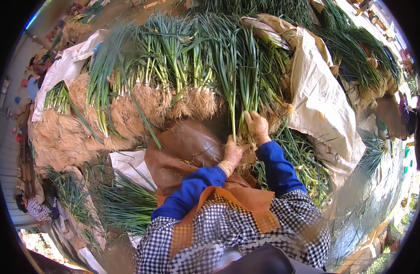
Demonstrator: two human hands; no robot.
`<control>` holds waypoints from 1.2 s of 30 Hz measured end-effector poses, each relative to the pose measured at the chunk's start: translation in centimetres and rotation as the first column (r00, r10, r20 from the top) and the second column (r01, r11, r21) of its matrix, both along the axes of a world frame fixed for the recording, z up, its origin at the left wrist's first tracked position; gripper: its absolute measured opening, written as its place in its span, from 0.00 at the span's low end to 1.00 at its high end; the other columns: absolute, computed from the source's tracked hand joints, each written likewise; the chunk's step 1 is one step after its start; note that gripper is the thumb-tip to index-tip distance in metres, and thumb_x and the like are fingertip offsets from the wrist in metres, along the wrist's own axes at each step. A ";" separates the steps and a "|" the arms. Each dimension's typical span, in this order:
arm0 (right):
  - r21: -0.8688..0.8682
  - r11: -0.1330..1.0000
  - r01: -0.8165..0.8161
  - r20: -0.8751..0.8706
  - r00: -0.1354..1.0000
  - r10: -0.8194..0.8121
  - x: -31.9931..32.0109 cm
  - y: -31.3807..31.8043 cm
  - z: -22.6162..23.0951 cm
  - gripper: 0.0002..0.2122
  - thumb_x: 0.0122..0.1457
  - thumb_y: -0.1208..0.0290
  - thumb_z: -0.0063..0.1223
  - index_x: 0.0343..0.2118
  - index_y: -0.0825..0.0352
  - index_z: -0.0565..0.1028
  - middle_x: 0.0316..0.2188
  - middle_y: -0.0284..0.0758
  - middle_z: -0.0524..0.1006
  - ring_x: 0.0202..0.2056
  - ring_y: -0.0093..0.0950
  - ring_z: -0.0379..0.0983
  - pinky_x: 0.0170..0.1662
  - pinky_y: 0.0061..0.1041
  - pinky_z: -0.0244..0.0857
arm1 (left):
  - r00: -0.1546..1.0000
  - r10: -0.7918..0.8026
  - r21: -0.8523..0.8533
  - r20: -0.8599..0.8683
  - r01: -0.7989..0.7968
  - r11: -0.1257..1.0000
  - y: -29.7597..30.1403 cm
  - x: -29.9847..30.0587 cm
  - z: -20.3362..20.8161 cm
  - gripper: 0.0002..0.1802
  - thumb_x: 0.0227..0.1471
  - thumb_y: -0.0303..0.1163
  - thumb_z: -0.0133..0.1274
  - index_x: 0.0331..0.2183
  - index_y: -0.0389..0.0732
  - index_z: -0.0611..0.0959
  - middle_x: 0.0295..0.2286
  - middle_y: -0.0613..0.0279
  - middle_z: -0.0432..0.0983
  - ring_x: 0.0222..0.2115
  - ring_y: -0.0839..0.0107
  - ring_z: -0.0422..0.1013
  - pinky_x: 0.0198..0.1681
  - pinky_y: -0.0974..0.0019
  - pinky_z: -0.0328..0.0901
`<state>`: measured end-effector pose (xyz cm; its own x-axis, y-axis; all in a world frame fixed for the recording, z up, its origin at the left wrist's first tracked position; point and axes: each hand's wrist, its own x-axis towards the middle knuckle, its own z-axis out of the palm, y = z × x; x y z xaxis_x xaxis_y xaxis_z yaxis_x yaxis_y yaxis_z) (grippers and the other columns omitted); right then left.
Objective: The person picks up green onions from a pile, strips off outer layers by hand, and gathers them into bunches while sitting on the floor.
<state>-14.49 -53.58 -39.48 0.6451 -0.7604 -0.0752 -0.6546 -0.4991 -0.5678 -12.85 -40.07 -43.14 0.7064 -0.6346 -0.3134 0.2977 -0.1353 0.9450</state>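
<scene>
In front of me my left hand is closed round the lower end of a green onion, whose long leaves point away from me. Close beside it on the right, my right hand grips a few more green onions just above their roots. Tan, stringy roots hang down between the two hands. My fingertips are partly hidden. Beyond the hands lies a wide row of green onions, roots toward me. A brown plastic apron covers my lap under my left hand.
White woven sacking drapes on the right, with more green onions behind it. Loose leaves lie beside my right forearm. Another pile of green onions is at my lower left. A person sits at the far left.
</scene>
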 end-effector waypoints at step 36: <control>-0.286 0.957 -0.040 -0.061 0.998 0.023 1.5 1.0 -1.6 0.18 0.58 0.57 0.36 0.21 0.63 0.72 0.17 0.42 0.74 0.21 0.40 0.72 0.26 0.38 0.66 | 0.986 0.128 -0.303 -0.106 -0.155 0.940 1.3 1.4 -1.5 0.19 0.40 0.12 0.51 0.36 0.42 0.70 0.29 0.69 0.68 0.30 0.78 0.66 0.35 0.75 0.64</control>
<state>-13.04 -52.58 -41.06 0.6700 -0.7347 0.1064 -0.6627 -0.6565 -0.3603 -11.43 -38.72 -44.63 0.7757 -0.6051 -0.1791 0.3717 0.2088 0.9046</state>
